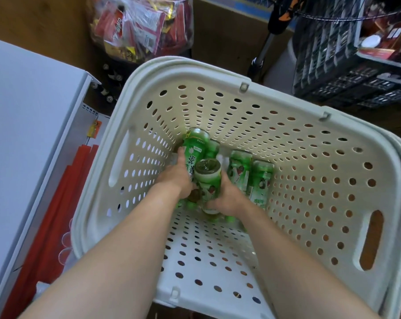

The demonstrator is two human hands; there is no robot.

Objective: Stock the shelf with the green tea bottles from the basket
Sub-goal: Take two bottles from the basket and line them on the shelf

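Note:
Several green tea bottles lie at the bottom of a white perforated basket (217,72). My left hand (176,176) grips one green tea bottle (193,146), which points toward the far left corner. My right hand (227,199) holds another bottle (209,180), its base turned up toward me. Two more bottles (239,169) (261,180) lie side by side to the right of my hands. Other bottles are partly hidden under my hands.
A white shelf unit (29,134) stands to the left, with red strips (75,180) on its lower level. A bag of snack packets (139,26) sits behind the basket. A dark plastic crate (346,65) is at the upper right.

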